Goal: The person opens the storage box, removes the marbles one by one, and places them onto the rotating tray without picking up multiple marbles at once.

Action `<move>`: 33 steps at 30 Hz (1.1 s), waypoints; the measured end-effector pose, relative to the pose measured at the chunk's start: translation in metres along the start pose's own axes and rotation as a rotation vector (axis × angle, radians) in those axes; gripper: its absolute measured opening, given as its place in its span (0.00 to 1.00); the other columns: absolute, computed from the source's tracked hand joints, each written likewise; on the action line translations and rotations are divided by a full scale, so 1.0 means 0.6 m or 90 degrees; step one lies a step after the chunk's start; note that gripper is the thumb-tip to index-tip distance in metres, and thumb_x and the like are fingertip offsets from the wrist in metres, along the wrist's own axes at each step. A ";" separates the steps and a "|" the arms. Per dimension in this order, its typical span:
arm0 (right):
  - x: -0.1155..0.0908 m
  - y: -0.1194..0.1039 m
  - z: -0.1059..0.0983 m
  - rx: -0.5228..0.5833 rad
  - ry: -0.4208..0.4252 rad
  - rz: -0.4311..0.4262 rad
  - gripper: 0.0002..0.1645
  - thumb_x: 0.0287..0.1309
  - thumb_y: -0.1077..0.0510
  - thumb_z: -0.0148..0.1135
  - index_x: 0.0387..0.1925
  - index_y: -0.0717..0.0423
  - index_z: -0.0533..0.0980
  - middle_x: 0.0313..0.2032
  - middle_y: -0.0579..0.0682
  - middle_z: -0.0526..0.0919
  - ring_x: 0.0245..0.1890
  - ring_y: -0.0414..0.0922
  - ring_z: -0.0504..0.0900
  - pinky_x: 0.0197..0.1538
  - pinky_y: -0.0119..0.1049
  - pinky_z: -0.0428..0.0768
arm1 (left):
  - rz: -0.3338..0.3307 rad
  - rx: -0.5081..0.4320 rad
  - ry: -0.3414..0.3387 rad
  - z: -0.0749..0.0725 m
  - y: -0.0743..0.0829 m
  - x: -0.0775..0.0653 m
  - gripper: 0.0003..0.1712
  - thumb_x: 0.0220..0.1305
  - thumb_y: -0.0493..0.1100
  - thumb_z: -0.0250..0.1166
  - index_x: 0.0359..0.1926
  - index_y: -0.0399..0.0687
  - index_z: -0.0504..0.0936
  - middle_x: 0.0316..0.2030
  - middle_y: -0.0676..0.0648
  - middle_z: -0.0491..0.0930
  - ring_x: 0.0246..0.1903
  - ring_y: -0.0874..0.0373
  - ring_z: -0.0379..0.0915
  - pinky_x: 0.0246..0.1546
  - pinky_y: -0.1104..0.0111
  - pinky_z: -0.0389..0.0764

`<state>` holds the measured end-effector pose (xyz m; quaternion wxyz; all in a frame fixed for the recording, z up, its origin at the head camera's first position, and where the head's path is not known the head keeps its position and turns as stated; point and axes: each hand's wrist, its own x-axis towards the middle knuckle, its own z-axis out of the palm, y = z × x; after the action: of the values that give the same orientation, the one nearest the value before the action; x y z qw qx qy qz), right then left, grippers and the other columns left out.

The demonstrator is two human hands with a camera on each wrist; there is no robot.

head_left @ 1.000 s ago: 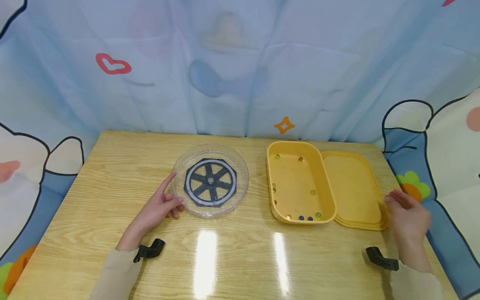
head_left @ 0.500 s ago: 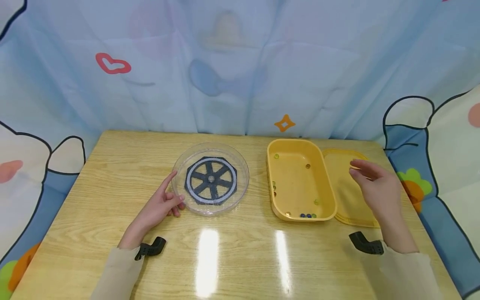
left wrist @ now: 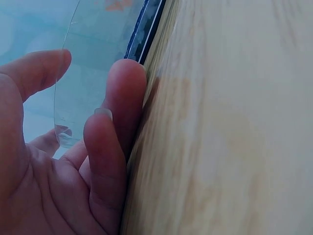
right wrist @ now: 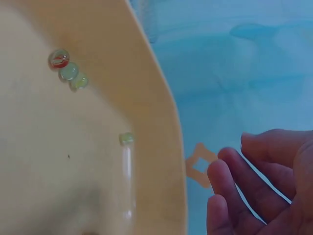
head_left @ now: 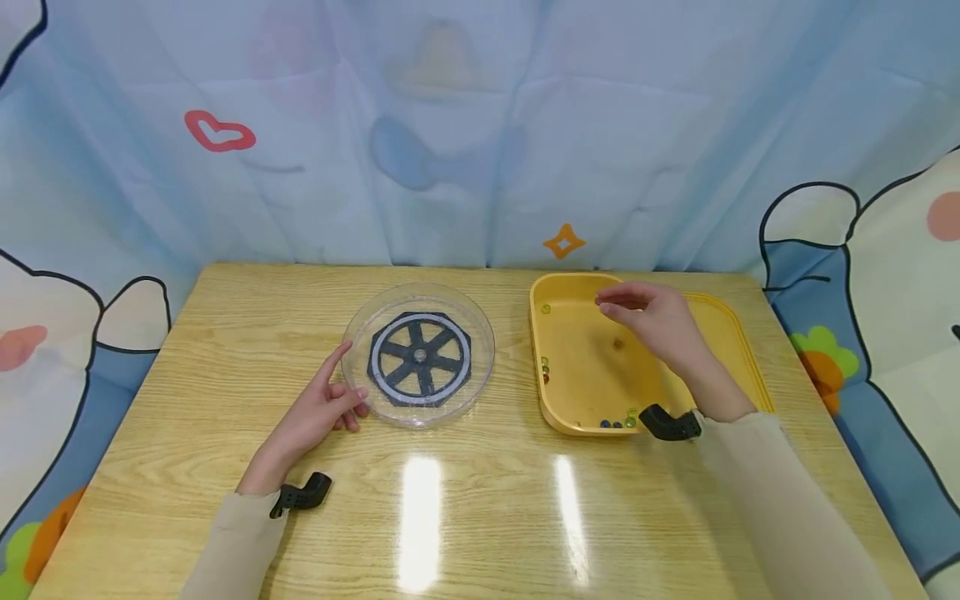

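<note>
A clear round shallow dish (head_left: 480, 379) with a dark spoked wheel (head_left: 420, 356) at its centre sits mid-table. My left hand (head_left: 330, 407) grips its left rim, index finger stretched along the edge and thumb at the near side. In the left wrist view the lower fingers curl by the dish wall, low at the wood. To the right stands a yellow tub (head_left: 581, 333); several glass marbles (right wrist: 68, 72) lie on its floor, including two blue marbles (head_left: 611, 425) at the near edge. Over the tub's right half hovers my right hand (head_left: 660, 321), fingers loosely bent, nothing between them.
A flat yellow lid (head_left: 723, 333) lies beside the tub, partly behind my right forearm. A printed blue curtain (head_left: 465, 192) hangs along the table's back edge. Wood tabletop (head_left: 487, 508) stretches toward the front.
My right hand has travelled left from the lid's outer edge to above the tub. A green marble has rolled close to the blue ones. My left hand has stayed at the dish.
</note>
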<state>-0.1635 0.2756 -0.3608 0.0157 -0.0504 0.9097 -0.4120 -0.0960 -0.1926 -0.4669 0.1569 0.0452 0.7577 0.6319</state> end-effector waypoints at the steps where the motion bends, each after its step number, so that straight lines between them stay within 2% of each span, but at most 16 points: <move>1: 0.009 0.000 0.005 0.014 -0.024 0.011 0.19 0.69 0.52 0.63 0.54 0.58 0.81 0.51 0.56 0.84 0.51 0.48 0.80 0.49 0.39 0.79 | 0.000 0.000 -0.001 0.000 -0.001 0.000 0.46 0.73 0.42 0.60 0.80 0.61 0.41 0.32 0.36 0.83 0.23 0.52 0.78 0.25 0.68 0.77; 4: 0.034 0.004 0.021 0.033 -0.084 0.030 0.19 0.68 0.53 0.63 0.55 0.60 0.80 0.53 0.56 0.83 0.54 0.51 0.79 0.55 0.48 0.76 | 0.000 -0.001 -0.004 -0.001 -0.003 0.001 0.46 0.73 0.42 0.60 0.80 0.59 0.41 0.32 0.37 0.83 0.23 0.53 0.78 0.26 0.67 0.77; 6: 0.050 0.009 0.032 0.037 -0.117 0.028 0.20 0.68 0.54 0.64 0.55 0.61 0.80 0.53 0.57 0.82 0.53 0.52 0.79 0.57 0.50 0.75 | -0.004 -0.002 -0.004 -0.003 -0.004 0.001 0.46 0.73 0.42 0.60 0.80 0.59 0.41 0.32 0.37 0.83 0.23 0.52 0.78 0.26 0.66 0.78; 11: 0.076 0.026 0.060 0.049 -0.207 -0.022 0.17 0.65 0.61 0.65 0.52 0.68 0.81 0.50 0.60 0.84 0.49 0.51 0.82 0.51 0.38 0.78 | -0.013 0.000 -0.002 -0.006 -0.001 0.001 0.46 0.73 0.43 0.61 0.80 0.61 0.42 0.32 0.36 0.83 0.23 0.51 0.79 0.27 0.65 0.79; 14: 0.085 0.037 0.075 0.045 -0.260 -0.029 0.14 0.62 0.64 0.67 0.48 0.67 0.83 0.46 0.59 0.86 0.45 0.48 0.83 0.46 0.32 0.78 | -0.012 0.003 -0.003 -0.006 0.001 0.002 0.46 0.74 0.43 0.60 0.80 0.61 0.42 0.32 0.37 0.83 0.23 0.51 0.79 0.26 0.66 0.78; 18: 0.095 0.048 0.090 0.018 -0.320 -0.017 0.13 0.57 0.62 0.72 0.44 0.62 0.85 0.41 0.53 0.88 0.41 0.44 0.83 0.45 0.31 0.78 | -0.012 0.005 -0.002 -0.005 0.001 0.002 0.46 0.74 0.43 0.60 0.80 0.61 0.42 0.32 0.37 0.83 0.23 0.51 0.79 0.26 0.66 0.78; 21: 0.097 0.053 0.098 0.011 -0.361 -0.014 0.14 0.55 0.62 0.74 0.43 0.62 0.85 0.39 0.52 0.88 0.39 0.43 0.83 0.44 0.32 0.78 | -0.011 0.005 -0.001 -0.004 0.002 0.002 0.46 0.73 0.43 0.61 0.80 0.61 0.42 0.32 0.37 0.83 0.23 0.51 0.79 0.26 0.67 0.77; 25: 0.098 0.055 0.103 0.010 -0.390 0.000 0.14 0.54 0.63 0.74 0.43 0.64 0.85 0.37 0.52 0.88 0.36 0.43 0.83 0.43 0.32 0.77 | -0.010 0.001 -0.002 -0.001 0.001 0.000 0.46 0.73 0.43 0.61 0.80 0.61 0.42 0.32 0.37 0.83 0.23 0.51 0.78 0.26 0.67 0.77; 33: 0.095 0.051 0.107 -0.011 -0.395 -0.008 0.13 0.53 0.65 0.74 0.42 0.66 0.84 0.34 0.49 0.86 0.32 0.42 0.80 0.39 0.32 0.77 | -0.003 -0.004 -0.006 -0.002 -0.003 0.002 0.47 0.73 0.43 0.61 0.80 0.61 0.41 0.32 0.36 0.83 0.23 0.50 0.78 0.26 0.66 0.78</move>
<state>-0.2183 0.2418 -0.4256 0.2899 -0.1796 0.8645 -0.3693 -0.0971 -0.1935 -0.4688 0.1622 0.0456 0.7551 0.6336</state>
